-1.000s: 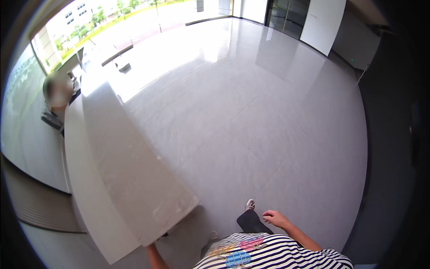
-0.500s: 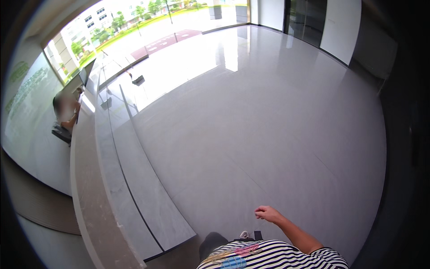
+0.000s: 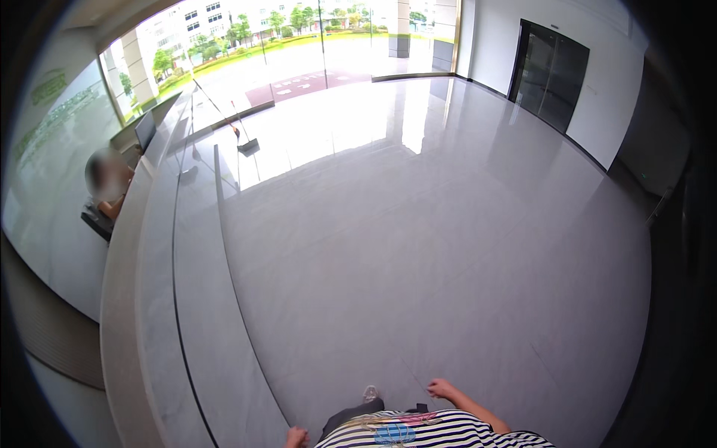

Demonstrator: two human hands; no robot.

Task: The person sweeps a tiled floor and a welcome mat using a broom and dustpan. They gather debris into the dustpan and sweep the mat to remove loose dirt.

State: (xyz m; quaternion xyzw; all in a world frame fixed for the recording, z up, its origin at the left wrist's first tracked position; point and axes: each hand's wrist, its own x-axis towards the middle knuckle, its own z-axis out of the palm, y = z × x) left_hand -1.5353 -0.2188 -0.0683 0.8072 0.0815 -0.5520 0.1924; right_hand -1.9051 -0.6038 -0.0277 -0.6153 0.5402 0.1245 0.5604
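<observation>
My right hand (image 3: 440, 389) hangs out in front of my striped shirt, over the grey floor. Its fingers are loosely curled, and nothing shows in them. At the lower edge, close to the foot of the long counter, is my left hand (image 3: 297, 437). It is partly cut off by the frame; its fingers look curled, with nothing visible in them. Neither hand touches anything. Farther off stands a long-handled dustpan (image 3: 249, 146) on the floor near the counter's far end, with a long stick with an orange part (image 3: 234, 130) beside it.
A long grey counter (image 3: 158, 246) runs along the left. Behind it sits a person (image 3: 110, 183) near a monitor (image 3: 145, 129). Glossy tiled floor (image 3: 448, 239) stretches ahead to tall windows. Dark double doors (image 3: 550, 73) stand in the far right wall.
My view has tilted up, bringing more of the windows and doors into sight. My left hand has come into view at the lower edge. My right hand sits lower in the picture.
</observation>
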